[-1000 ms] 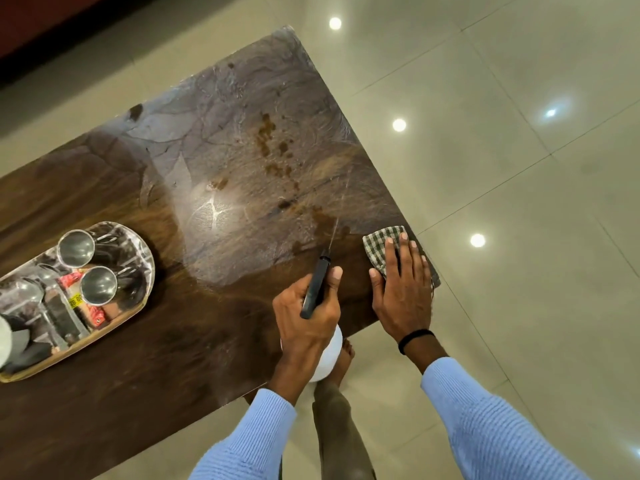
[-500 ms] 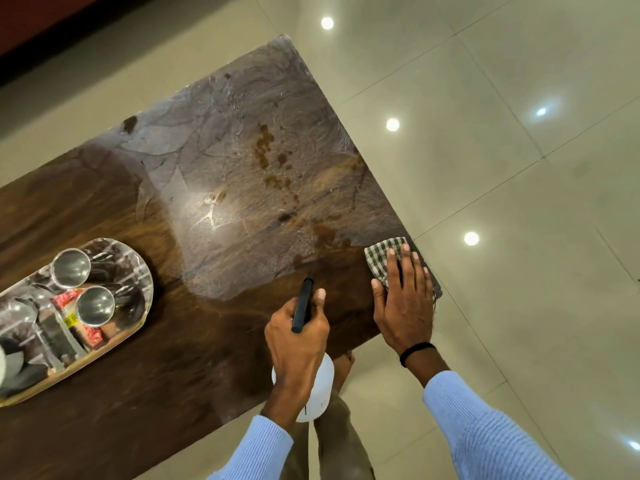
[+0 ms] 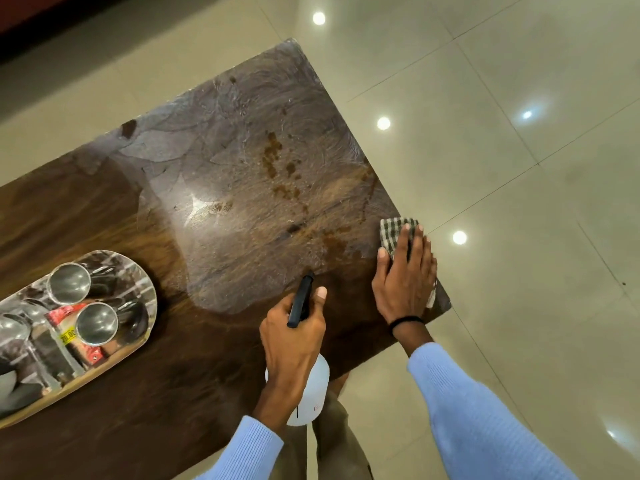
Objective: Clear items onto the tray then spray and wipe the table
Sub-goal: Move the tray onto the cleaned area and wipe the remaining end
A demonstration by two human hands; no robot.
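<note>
The spray bottle (image 3: 313, 393) hangs just over the near edge of the tabletop (image 3: 138, 393), white body low and black nozzle (image 3: 302, 299) pointing away across the wood. The left hand (image 3: 292, 337) grips it at the neck from above, fingers (image 3: 278, 308) curled round the black head, thumb tip lying alongside the nozzle. The forearm, in a light blue sleeve (image 3: 249, 448), comes up from the bottom edge.

The checked cloth (image 3: 393, 233) lies at the near right corner of the tabletop. The right hand (image 3: 405, 282) presses flat on it, palm down, fingers (image 3: 417, 244) straight and close together, covering most of the cloth so that only its far end shows. A black band (image 3: 407, 322) circles that wrist.

Ahead of the nozzle a pale wet film (image 3: 242, 202) spreads over the wood, with brown stains (image 3: 273, 154) in it.

Well to the left sits an oval tray (image 3: 154, 306) holding two steel cups (image 3: 68, 283) (image 3: 97, 323), a red packet (image 3: 65, 327) and other metalware too crowded to make out.

Glossy tile floor (image 3: 519, 306) surrounds the tabletop.
</note>
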